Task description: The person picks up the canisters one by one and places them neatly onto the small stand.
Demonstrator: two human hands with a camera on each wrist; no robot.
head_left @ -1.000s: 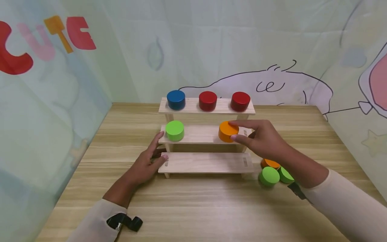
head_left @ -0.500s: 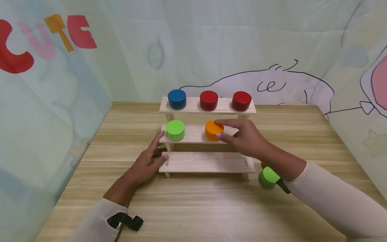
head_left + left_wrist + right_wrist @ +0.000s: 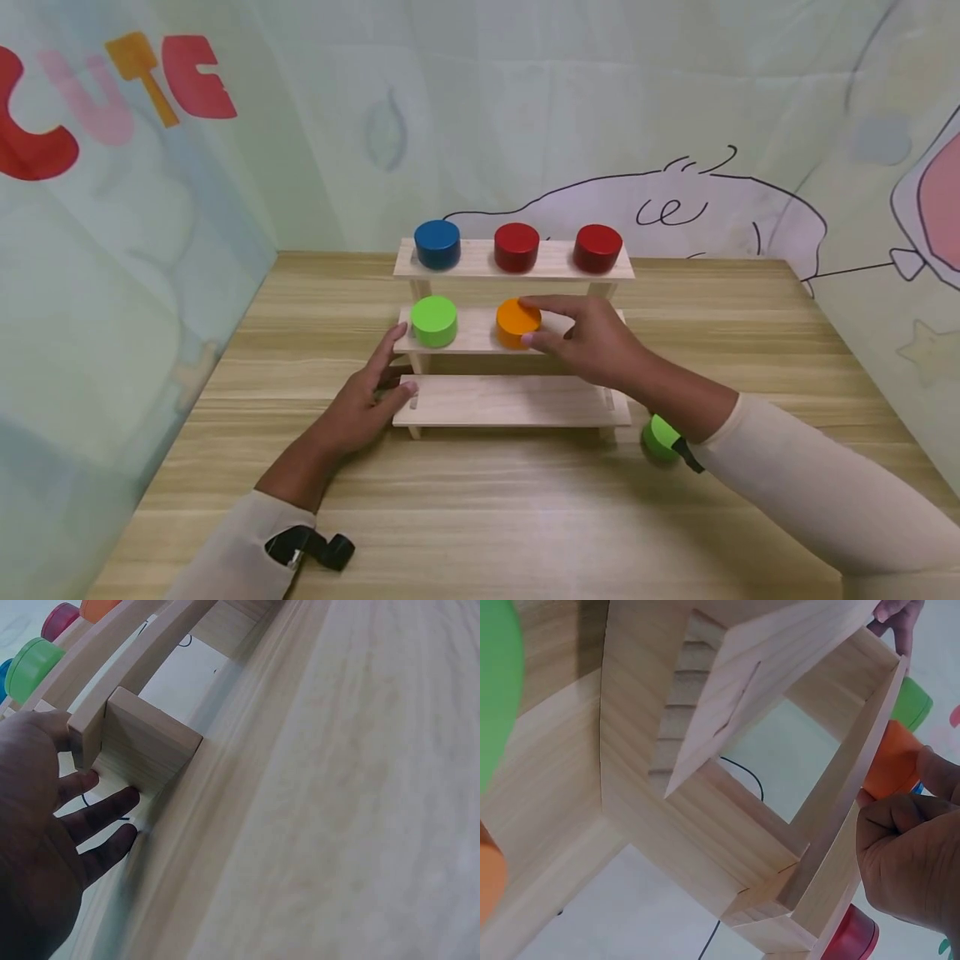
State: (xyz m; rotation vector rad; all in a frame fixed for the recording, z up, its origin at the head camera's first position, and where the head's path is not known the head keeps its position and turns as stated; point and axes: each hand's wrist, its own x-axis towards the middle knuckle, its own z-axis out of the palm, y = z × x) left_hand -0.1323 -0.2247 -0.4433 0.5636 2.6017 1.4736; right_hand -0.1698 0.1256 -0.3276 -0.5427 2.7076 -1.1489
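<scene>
A three-step wooden stand (image 3: 517, 400) stands on the table. On its middle step, my right hand (image 3: 600, 342) pinches an orange round block (image 3: 517, 323) between thumb and fingers, beside a light green round block (image 3: 434, 321). The right wrist view shows the orange block (image 3: 891, 759) over the step, with the right hand (image 3: 911, 847) behind it. My left hand (image 3: 360, 408) rests at the stand's left end, thumb on the bottom step and index finger by the middle one. In the left wrist view, the left hand's (image 3: 45, 817) other fingers extend loosely beside the leg.
The top step carries a blue round block (image 3: 437, 245) and two red ones (image 3: 516, 247). Right of the stand, a green block (image 3: 660, 437) lies on the table, partly behind my right forearm. A printed cloth backdrop (image 3: 480, 125) rises behind the table.
My right hand has moved the orange block leftward along the middle step, toward its centre. The right forearm now covers more of the blocks on the table. My left hand stays in place.
</scene>
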